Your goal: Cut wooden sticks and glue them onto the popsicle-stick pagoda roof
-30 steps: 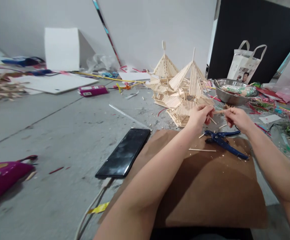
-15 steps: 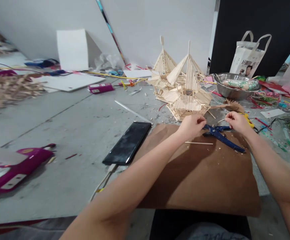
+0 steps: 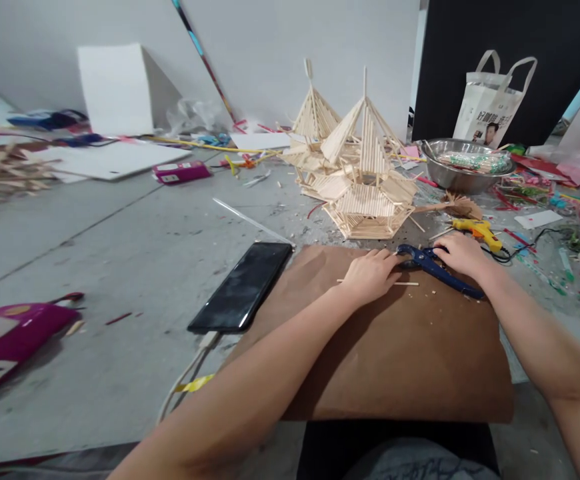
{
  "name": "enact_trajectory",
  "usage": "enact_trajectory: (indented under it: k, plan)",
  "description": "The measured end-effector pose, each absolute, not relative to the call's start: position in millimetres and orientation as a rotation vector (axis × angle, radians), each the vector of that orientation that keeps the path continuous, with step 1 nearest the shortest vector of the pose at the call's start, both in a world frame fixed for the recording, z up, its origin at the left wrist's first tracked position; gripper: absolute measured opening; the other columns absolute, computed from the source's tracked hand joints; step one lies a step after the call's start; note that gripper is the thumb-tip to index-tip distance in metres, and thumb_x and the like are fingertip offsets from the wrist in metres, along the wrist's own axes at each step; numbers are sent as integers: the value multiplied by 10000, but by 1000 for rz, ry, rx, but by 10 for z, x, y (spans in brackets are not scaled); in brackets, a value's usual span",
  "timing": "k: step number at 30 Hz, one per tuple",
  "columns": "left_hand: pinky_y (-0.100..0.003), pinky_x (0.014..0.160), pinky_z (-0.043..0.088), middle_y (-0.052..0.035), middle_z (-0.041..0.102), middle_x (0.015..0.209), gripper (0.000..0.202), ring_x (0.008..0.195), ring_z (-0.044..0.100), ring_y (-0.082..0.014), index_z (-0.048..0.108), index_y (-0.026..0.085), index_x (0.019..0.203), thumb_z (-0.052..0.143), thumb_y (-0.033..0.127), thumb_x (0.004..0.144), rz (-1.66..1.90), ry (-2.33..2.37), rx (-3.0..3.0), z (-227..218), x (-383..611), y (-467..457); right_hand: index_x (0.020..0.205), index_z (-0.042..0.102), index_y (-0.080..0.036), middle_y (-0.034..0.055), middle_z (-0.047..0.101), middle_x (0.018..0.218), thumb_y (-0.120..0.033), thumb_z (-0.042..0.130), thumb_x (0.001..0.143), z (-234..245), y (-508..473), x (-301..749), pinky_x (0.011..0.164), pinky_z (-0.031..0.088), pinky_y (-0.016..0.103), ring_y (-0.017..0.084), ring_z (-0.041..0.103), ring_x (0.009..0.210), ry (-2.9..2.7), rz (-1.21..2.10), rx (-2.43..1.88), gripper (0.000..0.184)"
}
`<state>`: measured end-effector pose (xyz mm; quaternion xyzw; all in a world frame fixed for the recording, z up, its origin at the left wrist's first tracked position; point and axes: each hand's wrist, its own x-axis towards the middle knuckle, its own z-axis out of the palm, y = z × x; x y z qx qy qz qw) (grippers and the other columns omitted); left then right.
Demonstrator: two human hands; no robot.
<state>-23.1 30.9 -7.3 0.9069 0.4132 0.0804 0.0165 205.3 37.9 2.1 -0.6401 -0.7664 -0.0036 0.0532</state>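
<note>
My left hand (image 3: 374,275) lies palm down on a sheet of brown paper (image 3: 420,373), fingers stretched toward the jaw end of a pair of blue-handled pliers (image 3: 443,273). A thin wooden stick (image 3: 407,284) passes under this hand, its ends showing on both sides. At the far handle of the pliers, my right hand (image 3: 463,255) has its fingers curled against the grip. Just beyond the paper stands a pavilion model of thin sticks (image 3: 367,200), with two pointed roofs.
A black phone (image 3: 243,287) with a cable lies left of the paper. A yellow glue gun (image 3: 477,232) is beyond my right hand, near a steel bowl (image 3: 463,183). At the left are a purple device (image 3: 30,333) and a pile of sticks (image 3: 5,170).
Both hands have come down from above the pliers: the left onto the paper over the stick, the right onto the far handle. The view has shifted slightly right.
</note>
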Motion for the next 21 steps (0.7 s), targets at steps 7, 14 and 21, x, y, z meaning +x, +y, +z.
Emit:
enact_trajectory:
  k: [7, 14, 21]
  plan:
    - [-329, 693, 467, -83, 594, 984, 291, 907, 586, -233, 589, 222, 1025, 405, 318, 822, 228, 1260, 2809, -53, -288, 325, 919, 688, -240, 38, 684, 1002, -342, 430, 825, 41, 373, 2077, 699, 410, 292, 217, 585, 957, -2456, 6, -1844, 293]
    - [-291, 625, 454, -58, 596, 949, 288, 802, 603, -195, 608, 208, 922, 349, 303, 834, 124, 1320, 2814, -14, -312, 342, 870, 702, -239, 27, 701, 933, -330, 470, 806, 59, 388, 2115, 724, 410, 271, 188, 613, 892, -2533, 98, -1729, 258]
    - [-312, 736, 444, -89, 590, 950, 306, 910, 535, -205, 615, 179, 923, 352, 326, 864, 185, 1335, 2866, -75, -275, 359, 871, 702, -220, 43, 698, 934, -308, 486, 803, 37, 382, 2114, 717, 419, 266, 186, 619, 862, -2529, 185, -1697, 243]
